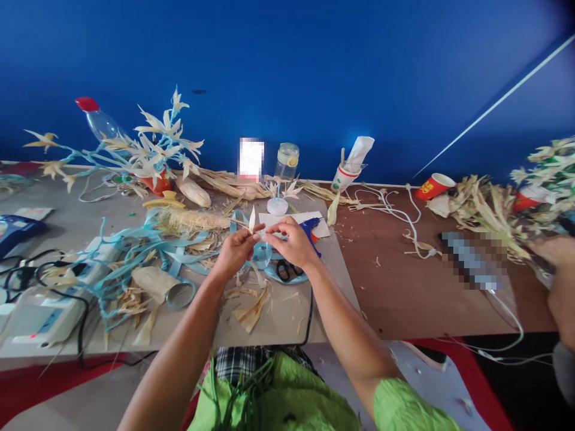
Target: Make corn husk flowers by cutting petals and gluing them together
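Note:
My left hand (238,248) is closed in a pinch around the base of a pale, pointed corn husk petal (252,218), which stands upright above the fingertips. A thin dark stick (239,223) runs sideways by that hand; whether it is held, I cannot tell. Close beside it, my right hand (291,240) has its thumb and fingers drawn together, and what lies between them is too small to make out. Below the hands are light blue ribbon (262,256) and black-handled scissors (284,270). Just past the right hand lies a blue glue gun (311,230).
Behind the hands stands a small husk flower on a white base (277,206). Tangled blue strips (148,245), a ribbon roll (180,294) and a power strip (54,305) lie left. Toward the right are a phone (469,260), cables, a red cup (435,186) and another person's hand (554,251).

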`<state>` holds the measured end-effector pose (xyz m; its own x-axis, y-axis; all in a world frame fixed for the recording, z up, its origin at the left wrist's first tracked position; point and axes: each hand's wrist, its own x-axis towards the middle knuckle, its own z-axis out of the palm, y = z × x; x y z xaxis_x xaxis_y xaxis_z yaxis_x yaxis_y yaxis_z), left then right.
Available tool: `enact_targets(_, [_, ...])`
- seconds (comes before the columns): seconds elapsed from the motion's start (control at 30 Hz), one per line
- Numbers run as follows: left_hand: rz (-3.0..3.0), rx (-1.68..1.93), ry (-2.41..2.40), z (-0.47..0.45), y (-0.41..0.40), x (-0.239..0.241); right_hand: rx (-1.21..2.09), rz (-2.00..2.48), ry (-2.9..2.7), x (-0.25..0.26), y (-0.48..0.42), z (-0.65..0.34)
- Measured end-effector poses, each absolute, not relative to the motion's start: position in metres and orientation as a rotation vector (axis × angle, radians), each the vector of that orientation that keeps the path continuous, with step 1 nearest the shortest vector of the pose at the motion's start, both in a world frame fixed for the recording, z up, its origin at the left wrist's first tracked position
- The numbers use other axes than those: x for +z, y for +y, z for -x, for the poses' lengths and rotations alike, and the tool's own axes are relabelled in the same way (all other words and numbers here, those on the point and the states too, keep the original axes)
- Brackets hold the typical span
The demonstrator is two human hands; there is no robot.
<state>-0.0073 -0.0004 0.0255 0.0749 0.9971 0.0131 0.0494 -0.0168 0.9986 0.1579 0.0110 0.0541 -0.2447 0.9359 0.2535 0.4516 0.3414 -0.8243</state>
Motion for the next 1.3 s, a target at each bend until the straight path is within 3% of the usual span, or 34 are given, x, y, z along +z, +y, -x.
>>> enact_targets(0.5, [-1.514, 1.014, 1.277, 0.008, 0.001, 0.02, 0.996, 1.249, -1.757, 0.039, 0.011, -0.148])
enact_targets(0.8, [-1.465, 1.068, 1.278, 0.004, -0.003, 0.023, 1.086, 1.099, -1.222, 0.031, 0.022, -0.163])
enact_targets(1.3, [-1.227, 1.167, 0.777, 0.009, -0.003, 0.022, 1.237, 1.053, -0.952, 0.043, 0.021, -0.17])
